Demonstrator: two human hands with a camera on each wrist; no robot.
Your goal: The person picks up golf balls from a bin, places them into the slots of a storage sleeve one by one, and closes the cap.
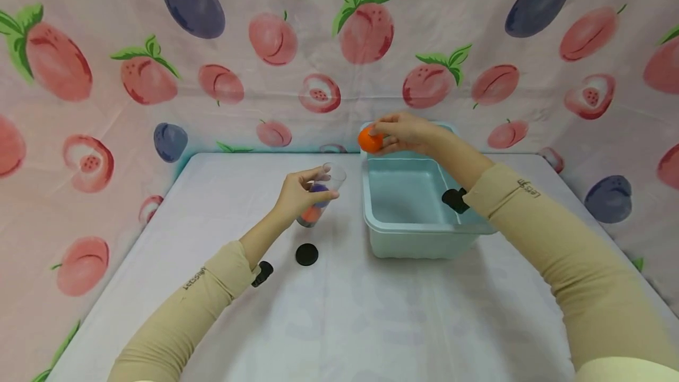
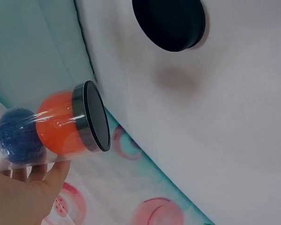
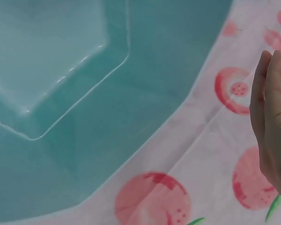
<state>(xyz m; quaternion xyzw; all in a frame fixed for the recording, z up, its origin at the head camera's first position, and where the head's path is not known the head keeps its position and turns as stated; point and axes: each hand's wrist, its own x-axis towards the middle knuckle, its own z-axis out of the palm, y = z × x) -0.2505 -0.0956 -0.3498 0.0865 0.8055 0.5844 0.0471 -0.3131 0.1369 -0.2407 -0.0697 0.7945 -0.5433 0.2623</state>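
Note:
My left hand point(image 1: 300, 196) grips a clear plastic tube point(image 1: 334, 174), tilted, with its open top leaning to the right. Inside it a dark blue ball point(image 2: 19, 136) lies against an orange ball point(image 2: 61, 123), which sits by the tube's black end cap point(image 2: 97, 116). My right hand point(image 1: 405, 132) pinches another orange ball point(image 1: 370, 140) above the left rear rim of a pale teal bin point(image 1: 424, 227). Only a sliver of that ball shows at the edge of the right wrist view. Below the left hand, a round black lid point(image 1: 306, 254) lies on the table.
The bin stands on a white-covered table point(image 1: 339, 311), to the right of the tube; the part of its floor I can see is bare. A fruit-print cloth point(image 1: 318, 34) hangs behind the table and along its sides. Black wrist cameras point(image 1: 262, 274) are strapped at both cuffs.

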